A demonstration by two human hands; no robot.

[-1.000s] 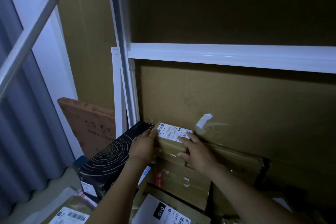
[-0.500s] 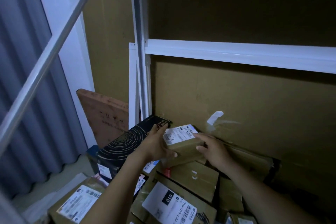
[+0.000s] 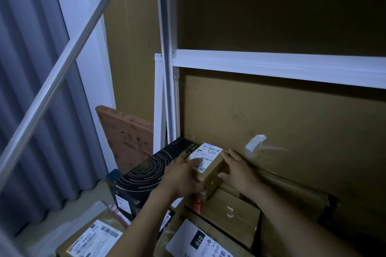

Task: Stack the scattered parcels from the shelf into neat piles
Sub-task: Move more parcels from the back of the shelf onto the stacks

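- Small labelled parcel (image 3: 208,162) is gripped on both sides: left hand (image 3: 183,175) curled round its left edge, right hand (image 3: 238,170) pinching the right.
- It's at the far left, touching the black box (image 3: 146,175), above a flat brown box (image 3: 231,210).
- Early days imo, the near parcels (image 3: 198,242) lie all askew.
- The black box crowds that corner.

I had the small parcel (image 3: 208,165) held between my left hand (image 3: 183,175) at its 8 o'clock and my right hand (image 3: 238,171) at 3. The long box (image 3: 146,175) lay just beside it at 9, a flat carton (image 3: 231,210) below at 5, and a leaning board (image 3: 127,131) behind at 10.
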